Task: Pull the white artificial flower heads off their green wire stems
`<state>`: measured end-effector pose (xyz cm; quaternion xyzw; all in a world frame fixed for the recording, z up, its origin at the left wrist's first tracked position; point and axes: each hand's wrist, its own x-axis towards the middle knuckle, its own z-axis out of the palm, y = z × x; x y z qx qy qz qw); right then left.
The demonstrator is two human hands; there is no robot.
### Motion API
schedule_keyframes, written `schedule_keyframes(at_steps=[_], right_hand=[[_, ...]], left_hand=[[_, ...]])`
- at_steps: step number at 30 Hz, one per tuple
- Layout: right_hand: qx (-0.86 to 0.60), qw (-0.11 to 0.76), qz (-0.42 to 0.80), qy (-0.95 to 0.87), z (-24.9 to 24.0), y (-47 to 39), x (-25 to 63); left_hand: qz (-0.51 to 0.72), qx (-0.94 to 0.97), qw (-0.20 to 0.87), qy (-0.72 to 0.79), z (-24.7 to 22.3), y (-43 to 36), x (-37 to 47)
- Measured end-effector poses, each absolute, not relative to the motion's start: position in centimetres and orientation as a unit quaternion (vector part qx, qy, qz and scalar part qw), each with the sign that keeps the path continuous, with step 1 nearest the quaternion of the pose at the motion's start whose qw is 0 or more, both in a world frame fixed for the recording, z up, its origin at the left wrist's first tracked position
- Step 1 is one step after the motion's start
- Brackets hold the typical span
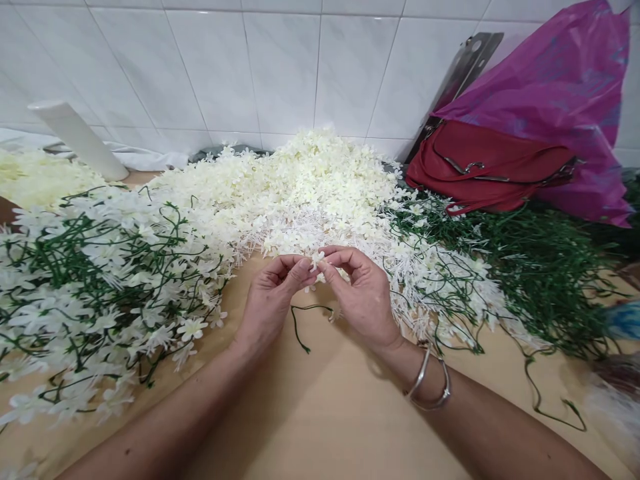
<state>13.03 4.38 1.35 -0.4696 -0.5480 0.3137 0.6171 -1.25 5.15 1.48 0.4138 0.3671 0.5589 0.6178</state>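
A small white artificial flower (317, 260) is pinched between the fingertips of my left hand (275, 290) and my right hand (361, 290), which meet above the tan table. Both hands have their fingers closed on it. Just below them a green stem (296, 327) curves down to the tabletop, and part of another pale flower shows behind the right fingers. Beyond the fingertips rises a large heap of cream-white blossoms (320, 180). White flowers with green stems (100, 280) lie piled to the left.
Green stems (540, 267) are heaped at the right, below a red handbag (490, 163) and a purple plastic bag (560, 87). A white cylinder (80, 140) leans at the back left. White tiles (280, 67) form the wall behind the table (320, 413).
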Motion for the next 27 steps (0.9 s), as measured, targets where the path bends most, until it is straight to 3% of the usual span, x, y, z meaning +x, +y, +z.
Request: schedule_keyframes(at_steps=[12,21,27], right_hand=[[-0.465,0.597,0.271,-0.594,1.0,5.0,13.4],[-0.458,0.600,0.346,-0.557,0.5,5.4,13.3],[-0.452,0.604,0.302,-0.583,0.7,5.1,13.2]], left_hand=[[0.540,0.454,0.596,0.383,0.4,5.9,-1.7],[0.558,0.408,0.617,0.376,0.4,6.3,-1.6],[0.547,0.430,0.613,0.373,0.3,6.2,-1.8]])
